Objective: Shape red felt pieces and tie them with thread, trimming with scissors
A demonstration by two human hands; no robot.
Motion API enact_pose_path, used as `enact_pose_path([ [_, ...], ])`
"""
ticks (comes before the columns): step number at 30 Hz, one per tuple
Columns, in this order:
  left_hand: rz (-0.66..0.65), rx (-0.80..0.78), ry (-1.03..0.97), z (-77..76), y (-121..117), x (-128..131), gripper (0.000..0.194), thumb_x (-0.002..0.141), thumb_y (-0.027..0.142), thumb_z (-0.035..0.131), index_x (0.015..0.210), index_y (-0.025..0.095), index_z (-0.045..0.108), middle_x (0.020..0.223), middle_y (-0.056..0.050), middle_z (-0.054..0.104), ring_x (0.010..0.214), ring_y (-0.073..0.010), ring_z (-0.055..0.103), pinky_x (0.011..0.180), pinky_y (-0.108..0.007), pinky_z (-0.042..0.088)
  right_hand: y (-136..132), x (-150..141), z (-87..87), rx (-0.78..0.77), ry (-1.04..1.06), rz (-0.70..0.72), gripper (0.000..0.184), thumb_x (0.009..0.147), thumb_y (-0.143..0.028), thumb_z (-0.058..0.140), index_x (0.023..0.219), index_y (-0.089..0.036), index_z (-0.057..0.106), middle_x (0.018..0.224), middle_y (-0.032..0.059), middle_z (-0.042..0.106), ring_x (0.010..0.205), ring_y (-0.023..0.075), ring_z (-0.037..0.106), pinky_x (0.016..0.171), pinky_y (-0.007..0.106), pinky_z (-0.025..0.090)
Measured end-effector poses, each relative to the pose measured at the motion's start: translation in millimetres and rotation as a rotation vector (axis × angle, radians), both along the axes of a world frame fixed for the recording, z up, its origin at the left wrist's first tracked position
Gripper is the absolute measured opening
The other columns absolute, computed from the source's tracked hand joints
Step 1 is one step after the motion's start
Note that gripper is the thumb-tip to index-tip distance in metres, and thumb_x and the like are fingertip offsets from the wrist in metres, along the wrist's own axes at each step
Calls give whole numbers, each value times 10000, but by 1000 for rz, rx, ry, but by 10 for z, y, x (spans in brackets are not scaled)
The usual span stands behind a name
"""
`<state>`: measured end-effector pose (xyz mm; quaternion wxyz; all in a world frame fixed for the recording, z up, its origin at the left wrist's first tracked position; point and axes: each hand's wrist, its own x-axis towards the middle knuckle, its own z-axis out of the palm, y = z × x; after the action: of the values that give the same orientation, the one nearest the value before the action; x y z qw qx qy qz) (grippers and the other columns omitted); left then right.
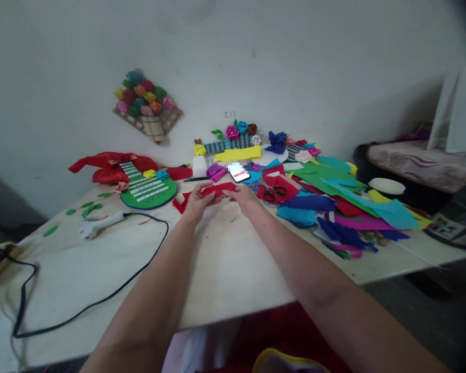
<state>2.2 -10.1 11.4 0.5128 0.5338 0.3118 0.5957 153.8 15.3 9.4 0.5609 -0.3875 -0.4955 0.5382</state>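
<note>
Red crepe-like paper, a soft folded strip point(219, 189), is stretched between the two hands above the bench point(225, 280), in front of the phone point(239, 173). The left grip point(200, 201) pinches one end and the right grip point(242, 197) the other; the fingers cover both ends, so its full length cannot be told. Beside the left fingers lies another red piece point(181, 204), partly hidden by that hand.

The phone's screen glows white, its far part lost under a pixelated patch. To the right, scissors point(275, 194) with black looped handles lie on red paper; their blades are hard to make out. Beyond them, crumpled and flat coloured sheets point(326, 178) overlap, hiding one another's edges.

Left of the hands, a rounded green board point(149, 190) carries pale ridged strips. Nearer lies a smooth white glue gun point(101, 224), its black cord point(120, 290) looping out past the picture's left edge, where a yellow object point(0, 263) is cut off. On the matt wall point(295, 62), faint handwriting seems to read "217".
</note>
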Motion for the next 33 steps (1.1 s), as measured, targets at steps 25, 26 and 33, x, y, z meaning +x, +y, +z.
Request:
enact_pose_path([
  [25,71,-229,39,-31,73,-131,523,685,521,607,976,87,607,761,-132,685,649,-222,662,625,-324,527,-1,34,-20,-43,12,102,162,578,-215,688,717,-144,646,642,8,640,556,90,559,504,205,380],
  [26,58,-229,65,-39,70,-133,466,660,485,647,902,87,630,734,-124,684,631,-218,658,612,-319,527,-2,37,-19,-46,8,118,160,576,-211,689,714,-143,646,635,7,640,548,88,558,501,203,377],
  [33,41,-199,158,-60,55,-122,328,595,431,709,651,120,623,579,-55,649,514,-175,618,524,-284,498,22,37,-46,-34,-12,178,150,567,-210,699,690,-141,646,591,6,639,499,84,539,475,202,369],
])
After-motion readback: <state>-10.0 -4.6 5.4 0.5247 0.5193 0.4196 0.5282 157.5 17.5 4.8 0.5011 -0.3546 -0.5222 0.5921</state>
